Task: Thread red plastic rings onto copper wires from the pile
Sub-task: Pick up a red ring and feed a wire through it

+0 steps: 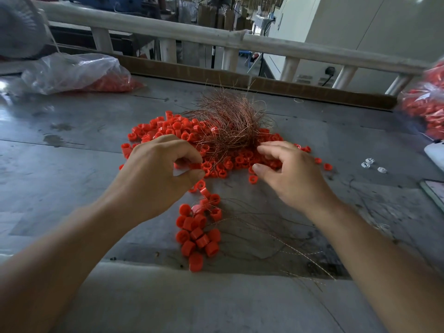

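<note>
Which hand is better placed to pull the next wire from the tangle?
The right hand: its fingers are free, right beside the tangle; the left hand seems to pinch a ring.

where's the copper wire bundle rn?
Head view: the copper wire bundle lies mid-table atop the far side of the red ring pile, just beyond the right hand and short of the cardboard strip.

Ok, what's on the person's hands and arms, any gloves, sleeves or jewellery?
Nothing worn. The left hand and right hand are bare: no gloves, rings or watch. The left forearm and right forearm are uncovered to the frame's edge, no sleeve in view.
</note>
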Action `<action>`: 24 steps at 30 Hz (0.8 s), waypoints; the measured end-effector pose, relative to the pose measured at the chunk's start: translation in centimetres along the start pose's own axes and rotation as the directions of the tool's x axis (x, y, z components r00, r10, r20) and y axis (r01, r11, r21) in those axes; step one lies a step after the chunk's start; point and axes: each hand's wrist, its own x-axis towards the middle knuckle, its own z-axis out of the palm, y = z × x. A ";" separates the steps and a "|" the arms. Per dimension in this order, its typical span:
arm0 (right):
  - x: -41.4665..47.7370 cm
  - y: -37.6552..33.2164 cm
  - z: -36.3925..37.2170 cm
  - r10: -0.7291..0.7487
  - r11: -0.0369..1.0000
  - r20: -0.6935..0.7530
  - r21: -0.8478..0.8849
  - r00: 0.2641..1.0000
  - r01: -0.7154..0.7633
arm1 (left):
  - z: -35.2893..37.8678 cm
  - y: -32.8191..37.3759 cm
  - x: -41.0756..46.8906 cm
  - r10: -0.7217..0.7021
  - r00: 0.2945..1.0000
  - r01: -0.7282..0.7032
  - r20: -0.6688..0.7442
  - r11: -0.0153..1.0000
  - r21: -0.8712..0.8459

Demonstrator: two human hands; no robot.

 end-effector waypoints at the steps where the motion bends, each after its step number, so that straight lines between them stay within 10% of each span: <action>1: 0.0 -0.1 -0.1 -0.004 1.000 -0.045 0.025 0.999 0.005 | 0.0 0.0 0.0 0.000 1.000 0.000 0.001 1.000 -0.002; 24: 0.1 0.1 -1.1 -0.031 0.930 -0.587 0.280 0.809 0.238 | 0.1 -0.1 -0.1 0.010 1.000 -0.010 0.021 1.000 -0.023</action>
